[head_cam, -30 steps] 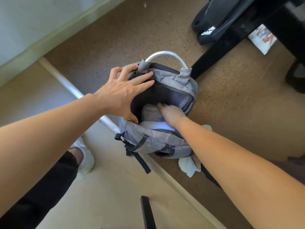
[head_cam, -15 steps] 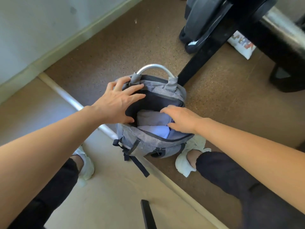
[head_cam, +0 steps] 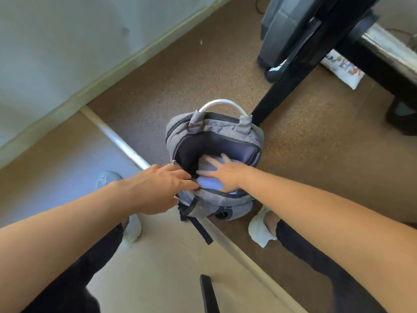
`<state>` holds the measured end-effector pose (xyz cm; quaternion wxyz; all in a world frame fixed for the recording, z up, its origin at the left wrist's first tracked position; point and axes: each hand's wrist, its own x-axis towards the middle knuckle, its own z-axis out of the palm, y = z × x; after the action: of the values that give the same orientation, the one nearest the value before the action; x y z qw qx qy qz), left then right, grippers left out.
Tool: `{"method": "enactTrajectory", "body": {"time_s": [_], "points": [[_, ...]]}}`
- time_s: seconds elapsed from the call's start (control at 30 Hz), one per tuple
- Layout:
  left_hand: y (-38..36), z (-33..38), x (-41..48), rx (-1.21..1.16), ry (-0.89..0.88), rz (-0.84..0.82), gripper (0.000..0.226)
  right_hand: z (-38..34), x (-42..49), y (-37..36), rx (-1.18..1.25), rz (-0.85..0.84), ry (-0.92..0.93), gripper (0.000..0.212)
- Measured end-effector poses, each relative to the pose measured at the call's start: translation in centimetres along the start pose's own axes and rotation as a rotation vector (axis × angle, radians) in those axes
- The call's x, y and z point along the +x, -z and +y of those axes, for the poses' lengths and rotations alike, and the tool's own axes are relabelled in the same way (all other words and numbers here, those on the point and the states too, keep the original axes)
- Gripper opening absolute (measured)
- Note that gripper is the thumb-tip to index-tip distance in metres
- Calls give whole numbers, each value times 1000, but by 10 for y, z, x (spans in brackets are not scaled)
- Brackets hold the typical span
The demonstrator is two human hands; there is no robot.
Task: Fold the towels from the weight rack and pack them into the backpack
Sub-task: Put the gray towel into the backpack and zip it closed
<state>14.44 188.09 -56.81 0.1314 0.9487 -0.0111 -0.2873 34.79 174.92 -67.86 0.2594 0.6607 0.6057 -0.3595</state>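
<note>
A grey backpack (head_cam: 230, 132) with a pale looped handle stands unzipped on the brown floor between my feet. Folded towels (head_cam: 208, 182), pale blue and grey, lie inside its dark opening. My right hand (head_cam: 222, 173) lies flat on the towels with its fingers spread and straight. My left hand (head_cam: 158, 187) is at the near left edge of the opening, fingers curled onto the zipper rim; its fingertips are partly hidden against the fabric.
A black weight rack post (head_cam: 291, 80) rises just behind the backpack, with a dark weight plate (head_cam: 284, 30) beside it. A white patterned bag (head_cam: 343, 71) lies under the rack. A wall (head_cam: 56, 53) runs at the left. A black bar (head_cam: 208, 292) lies near my feet.
My left hand has come off the far top of the backpack and moved down to the near left rim. My right hand has flattened onto the towels. The view has tilted up.
</note>
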Motion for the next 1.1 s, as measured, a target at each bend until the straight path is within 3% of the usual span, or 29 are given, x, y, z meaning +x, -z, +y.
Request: {"method": "enactTrajectory", "body": {"time_s": [0.1, 0.3, 0.4, 0.47, 0.6, 0.7, 0.83, 1.0, 1.1], "points": [[2, 6, 6, -82, 24, -50, 62, -10, 37, -14, -82, -107, -85, 86], [-1, 1, 15, -85, 15, -95, 61, -10, 65, -3, 69, -25, -181, 73], [-5, -2, 18, -96, 9, -90, 61, -4, 58, -8, -22, 49, -147, 106], [-9, -3, 21, -97, 1, -78, 60, 5, 47, -16, 3, 108, -250, 121], [-11, -8, 23, -98, -15, -47, 60, 13, 40, -40, 0, 76, -369, 117], [-13, -8, 21, -92, -9, -53, 62, 9, 53, -54, -3, 57, -382, 113], [-16, -2, 22, -69, 5, -53, 64, 15, 62, -55, 18, 71, -358, 92], [-15, 1, 22, 8, 5, -70, 67, 18, 41, -34, 144, -13, -279, 120], [-17, 8, 21, 67, 3, -63, 61, 18, 11, -13, 234, -30, -215, 114]]}}
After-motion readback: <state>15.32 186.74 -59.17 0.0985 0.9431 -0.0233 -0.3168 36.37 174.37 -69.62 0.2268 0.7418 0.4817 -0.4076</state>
